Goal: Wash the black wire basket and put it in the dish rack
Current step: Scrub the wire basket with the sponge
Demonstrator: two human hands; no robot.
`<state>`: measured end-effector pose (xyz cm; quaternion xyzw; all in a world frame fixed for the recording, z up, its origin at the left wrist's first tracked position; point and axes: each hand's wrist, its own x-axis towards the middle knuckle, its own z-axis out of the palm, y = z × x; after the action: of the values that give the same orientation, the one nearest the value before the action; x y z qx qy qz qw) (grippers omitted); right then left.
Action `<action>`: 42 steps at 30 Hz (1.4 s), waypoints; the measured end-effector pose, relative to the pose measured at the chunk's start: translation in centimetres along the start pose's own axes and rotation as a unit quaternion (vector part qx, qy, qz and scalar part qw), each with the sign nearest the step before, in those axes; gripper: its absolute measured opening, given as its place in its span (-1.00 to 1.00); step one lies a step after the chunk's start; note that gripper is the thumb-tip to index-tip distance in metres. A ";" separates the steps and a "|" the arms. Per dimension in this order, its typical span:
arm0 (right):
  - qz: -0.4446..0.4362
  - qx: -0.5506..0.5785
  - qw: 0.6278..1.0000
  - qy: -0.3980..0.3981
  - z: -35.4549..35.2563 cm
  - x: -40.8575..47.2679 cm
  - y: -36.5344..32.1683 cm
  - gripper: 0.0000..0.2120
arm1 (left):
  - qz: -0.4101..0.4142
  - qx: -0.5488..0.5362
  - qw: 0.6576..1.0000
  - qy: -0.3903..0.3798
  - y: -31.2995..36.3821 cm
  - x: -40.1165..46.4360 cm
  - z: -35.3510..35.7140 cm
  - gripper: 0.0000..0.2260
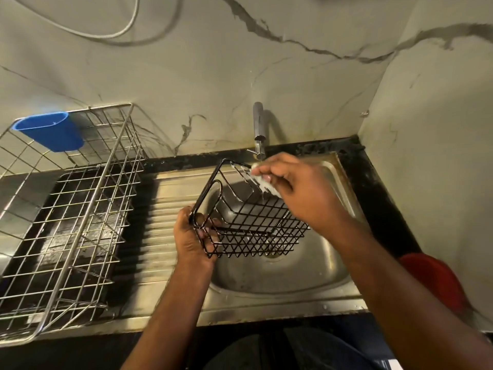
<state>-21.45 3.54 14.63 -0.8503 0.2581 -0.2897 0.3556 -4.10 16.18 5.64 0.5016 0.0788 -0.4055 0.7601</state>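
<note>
A soapy scrub for the black wire basket over the sink.

The right hand (296,188) pinches a small white scrubber (262,182) in curled fingertips, rubbing it along the far top rim of the black wire basket (250,222); the left hand (193,236) wraps its fingers round the basket's near-left corner wires, holding it tilted above the sink (330,273) bowl, just under the faucet (258,129). The dish rack (80,209) waits on the drainboard at the sink's left edge, a blue cup (52,130) hooked on its back corner. With only one corner gripped, suds could plausibly let the basket slip into the bowl.
</note>
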 end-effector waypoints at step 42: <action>-0.203 -0.162 0.966 0.019 1.9 -3.4 1.9 -0.59 | -0.091 -0.056 0.994 0.037 2.5 -1.1 2.5 -0.71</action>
<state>-23.03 5.44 11.02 -0.9255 0.1305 -0.3260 0.1418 -3.79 15.15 9.20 0.4639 0.1751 -0.4488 0.7435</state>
